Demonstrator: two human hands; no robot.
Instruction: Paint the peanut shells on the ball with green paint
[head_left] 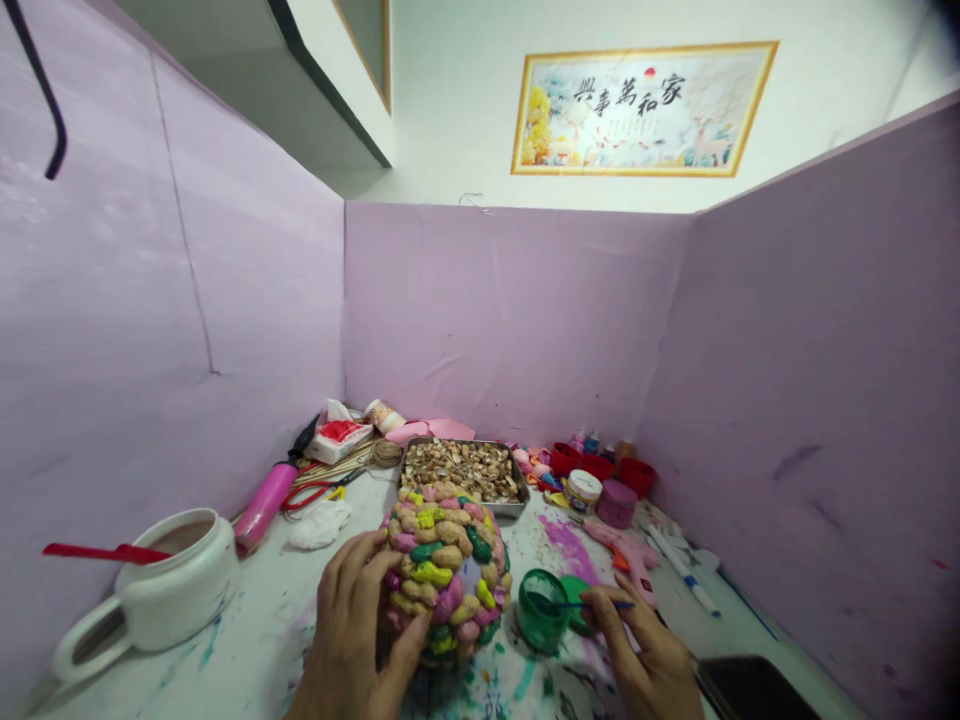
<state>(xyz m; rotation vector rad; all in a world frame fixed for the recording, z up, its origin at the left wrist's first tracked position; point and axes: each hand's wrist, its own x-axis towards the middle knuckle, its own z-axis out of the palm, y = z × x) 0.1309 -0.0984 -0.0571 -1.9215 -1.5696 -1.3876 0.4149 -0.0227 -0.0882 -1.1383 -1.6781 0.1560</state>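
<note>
A rounded object covered in peanuts (448,560), some painted green, yellow, pink and purple, stands at the front middle of the table. My left hand (360,625) grips its left side, thumb low on the front. Between my right hand's (641,645) thumb and fingers is a thin blue brush (581,604), its tip inside an open green paint jar (542,612). A green lid (577,603) lies just right of the jar, partly behind the brush. A bluish-white patch shows among the peanuts on the right part of the object.
Behind stands a metal tray (517,508) of shells. Left are a white mug (180,580), a pink bottle (266,505), red scissors (307,493) and tissue (320,525). Right are paint jars (583,490), red cups (637,477), a pink glue gun (626,550) and a dark phone (754,688). Purple panels (517,310) enclose the table.
</note>
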